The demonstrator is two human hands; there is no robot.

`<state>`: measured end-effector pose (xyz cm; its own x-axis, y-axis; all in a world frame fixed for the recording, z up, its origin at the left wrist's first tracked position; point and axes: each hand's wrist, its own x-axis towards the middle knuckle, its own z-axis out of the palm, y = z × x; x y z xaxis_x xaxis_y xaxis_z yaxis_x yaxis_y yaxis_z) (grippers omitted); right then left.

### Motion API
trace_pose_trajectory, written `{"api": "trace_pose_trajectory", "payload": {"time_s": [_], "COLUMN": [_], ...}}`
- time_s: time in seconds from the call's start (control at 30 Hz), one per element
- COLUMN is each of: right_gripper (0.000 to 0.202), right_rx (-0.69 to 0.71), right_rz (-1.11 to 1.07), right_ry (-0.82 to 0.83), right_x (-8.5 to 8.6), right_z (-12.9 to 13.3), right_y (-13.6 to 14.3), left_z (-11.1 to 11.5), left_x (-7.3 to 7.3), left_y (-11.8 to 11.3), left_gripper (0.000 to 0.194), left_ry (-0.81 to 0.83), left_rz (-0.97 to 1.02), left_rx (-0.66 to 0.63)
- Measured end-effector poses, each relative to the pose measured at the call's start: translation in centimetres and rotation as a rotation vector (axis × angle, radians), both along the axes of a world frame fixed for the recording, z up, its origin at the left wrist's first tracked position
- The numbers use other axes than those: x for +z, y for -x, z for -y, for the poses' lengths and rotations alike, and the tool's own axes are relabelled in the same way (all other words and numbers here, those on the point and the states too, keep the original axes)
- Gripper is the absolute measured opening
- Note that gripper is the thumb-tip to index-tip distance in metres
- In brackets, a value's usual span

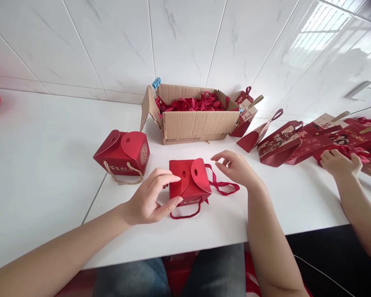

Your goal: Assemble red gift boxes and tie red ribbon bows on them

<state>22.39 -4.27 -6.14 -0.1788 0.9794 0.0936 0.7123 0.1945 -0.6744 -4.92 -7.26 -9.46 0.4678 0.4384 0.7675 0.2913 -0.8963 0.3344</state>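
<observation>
In front of me on the white table stands a small red gift box with two rounded flaps, each with a hole, folded over its top. A dark red rope handle hangs at its near side. My left hand is at the box's left side, thumb and fingers apart around its corner; whether it touches is hard to tell. A red ribbon trails out to the right of the box. Just above that ribbon hovers my right hand, fingers loosely curved and apart, holding nothing.
At the left stands another red gift box with a beige rope handle. Behind, a cardboard box holds many red ribbons. Several dark red gift bags line the wall at right, where another person's hands handle red ribbon.
</observation>
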Motion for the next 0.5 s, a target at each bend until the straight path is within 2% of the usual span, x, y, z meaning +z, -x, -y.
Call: {"api": "trace_pose_trajectory", "payload": {"time_s": [0.13,0.2,0.33,0.43,0.5], "right_gripper": [0.021,0.025,0.027,0.024,0.019], "right_rx": [0.408,0.512,0.545,0.467,0.398], "right_rz": [0.006,0.012,0.115,0.158,0.181], "right_ry": [0.166,0.232,0.292,0.309,0.338], "right_x": [-0.1,-0.2,-0.6,-1.1,-1.3], "right_z": [0.0,0.0,-0.1,-0.3,-0.4], "right_y": [0.2,0.8,1.8,1.8,1.7], "left_z": [-0.1,-0.2,-0.4,-0.6,-0.7], "left_x": [0.2,0.3,0.3,-0.1,-0.3], "left_y": [0.0,0.0,0.1,0.3,0.3], "left_gripper": [0.040,0.040,0.039,0.041,0.046], "left_ry": [-0.014,-0.020,-0.007,0.026,0.062], "left_rz": [0.000,0.000,-0.046,-0.083,-0.097], "left_rx": [0.007,0.018,0.107,0.177,0.171]}}
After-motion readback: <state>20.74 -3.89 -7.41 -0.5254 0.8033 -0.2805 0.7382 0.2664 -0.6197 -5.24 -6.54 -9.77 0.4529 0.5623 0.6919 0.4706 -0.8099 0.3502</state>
